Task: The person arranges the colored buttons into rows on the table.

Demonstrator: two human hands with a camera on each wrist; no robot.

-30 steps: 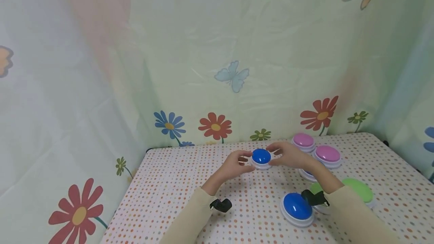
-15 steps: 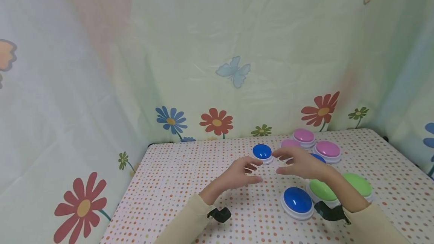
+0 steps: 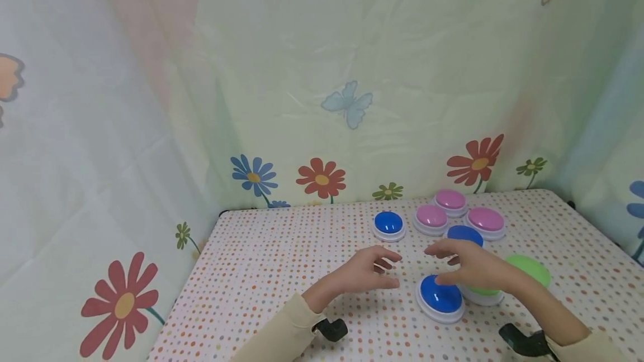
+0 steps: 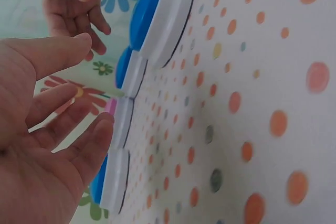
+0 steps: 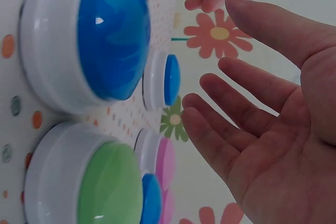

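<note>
My left hand (image 3: 367,270) hovers above the table with its fingers loosely bent and nothing in it. Over on the other side, my right hand (image 3: 470,264) hangs in the air with its palm turned inward, also holding nothing. Nearest to that hand is a blue dome push button (image 3: 443,301) on a white round base, partly covered by its thumb in the head view. Another blue button (image 3: 388,221) stands alone at the back. In the right wrist view, the right fingers are apart from the near blue button (image 5: 115,35) and the green button (image 5: 113,187).
Behind my right hand stand three pink buttons (image 3: 431,215) and another blue button (image 3: 464,234). A green button (image 3: 530,268) sits at the right, with a second green one (image 3: 485,293) mostly hidden. The dotted tabletop (image 3: 282,250) meets a flowered curtain (image 3: 282,99).
Both hands have come away from the back blue button, which stays on the table. They have moved toward the front, the right hand now over the near blue and green buttons.
</note>
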